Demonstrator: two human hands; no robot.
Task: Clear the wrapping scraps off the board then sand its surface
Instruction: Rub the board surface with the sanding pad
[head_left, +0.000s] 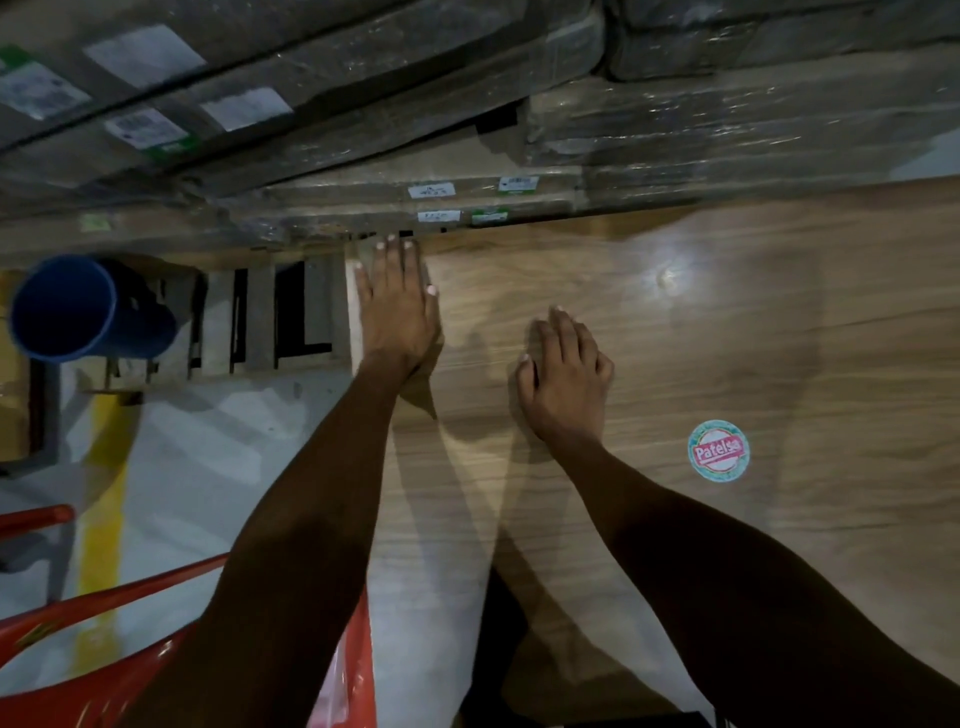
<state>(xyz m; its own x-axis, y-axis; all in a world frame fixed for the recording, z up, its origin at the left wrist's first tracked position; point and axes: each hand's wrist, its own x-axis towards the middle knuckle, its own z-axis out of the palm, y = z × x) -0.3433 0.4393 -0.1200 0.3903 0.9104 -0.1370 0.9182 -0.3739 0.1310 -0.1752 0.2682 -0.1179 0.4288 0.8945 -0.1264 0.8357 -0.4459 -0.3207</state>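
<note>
While your left hand (397, 301) lies flat with straight fingers on the far left corner of the board (701, 364), your right hand (566, 376) rests a little nearer to you on the same surface, palm down. Its fingers are loosely bent and hold nothing. The left fingertips reach almost to the far edge of the board, and the hand lies along its left edge. The two hands are near each other but do not touch.

The board is a wide panel with a wood-grain face. It fills the right half of the view and runs under both your forearms. A round sticker (718, 451) in teal and red sits on it, to the right of your right wrist. A bright spot of light reflects on the surface farther away.

Behind the board, a stack of flat packs in shiny plastic wrap (571, 130) with white labels stands against its far edge. To the left of the board you see a wooden slatted pallet (270, 317), with a blue bucket (83, 312) beside it, lying on its side. A yellow line (104, 519) runs on the grey floor, and orange-red bars (104, 603) appear at the lower left.
</note>
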